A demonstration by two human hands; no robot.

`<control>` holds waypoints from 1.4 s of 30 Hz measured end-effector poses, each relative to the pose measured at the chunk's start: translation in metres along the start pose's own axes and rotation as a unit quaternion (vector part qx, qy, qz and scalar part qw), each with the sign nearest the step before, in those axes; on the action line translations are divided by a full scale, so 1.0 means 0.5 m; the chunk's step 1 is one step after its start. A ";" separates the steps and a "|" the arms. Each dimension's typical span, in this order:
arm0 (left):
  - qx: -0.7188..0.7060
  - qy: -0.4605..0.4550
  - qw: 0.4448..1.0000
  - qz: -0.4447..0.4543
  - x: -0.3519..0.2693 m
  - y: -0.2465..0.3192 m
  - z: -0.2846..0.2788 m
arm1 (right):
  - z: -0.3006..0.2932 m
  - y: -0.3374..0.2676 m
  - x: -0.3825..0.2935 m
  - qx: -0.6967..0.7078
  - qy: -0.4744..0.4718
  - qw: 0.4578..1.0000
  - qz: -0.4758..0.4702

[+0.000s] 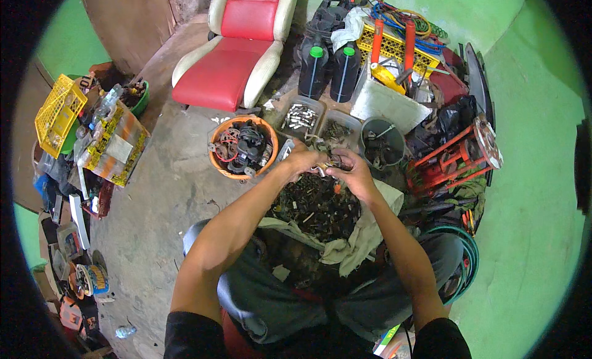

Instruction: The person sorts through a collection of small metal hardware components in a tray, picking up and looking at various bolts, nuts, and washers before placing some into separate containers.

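Observation:
My left hand and my right hand meet over a pale cloth sack, rolled down at its mouth. Between their fingers they hold a small metal part; its exact kind is too small to tell. Small dark scrap pieces fill the sack just below. Beyond the hands, one clear plastic container holds white-and-metal cylindrical pieces, and another clear container holds small dark bits. A grey bucket with scrap stands to the right. Left of my hands, an orange basin contains dark parts and red wire.
A red-and-white car seat stands ahead. Two dark jugs with green caps are beside a white foam box. An orange metal frame leans at right, above a coiled green hose. A taped cardboard box lies left.

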State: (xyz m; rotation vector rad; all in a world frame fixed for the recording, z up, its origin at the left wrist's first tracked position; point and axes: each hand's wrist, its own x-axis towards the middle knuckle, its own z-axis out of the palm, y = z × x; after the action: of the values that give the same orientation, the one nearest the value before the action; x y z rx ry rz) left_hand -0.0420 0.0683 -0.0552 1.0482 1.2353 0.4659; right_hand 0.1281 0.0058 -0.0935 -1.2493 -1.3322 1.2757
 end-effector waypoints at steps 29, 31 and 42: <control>0.532 -0.139 0.792 0.268 -0.002 -0.055 -0.009 | -0.012 0.312 -0.098 -0.543 -0.249 0.801 0.038; 0.539 -0.141 0.794 0.241 -0.004 -0.064 -0.017 | 0.049 0.311 -0.108 -0.615 -0.323 0.719 0.034; 0.565 -0.117 0.761 0.296 0.026 -0.083 0.004 | 0.121 0.363 -0.107 -0.710 -0.299 0.632 0.085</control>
State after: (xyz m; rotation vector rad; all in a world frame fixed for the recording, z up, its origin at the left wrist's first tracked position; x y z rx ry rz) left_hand -0.0455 0.0578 -0.0972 2.4964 0.8666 -0.0267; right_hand 0.0896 -0.0602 -0.2770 -2.0242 -3.0721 0.5113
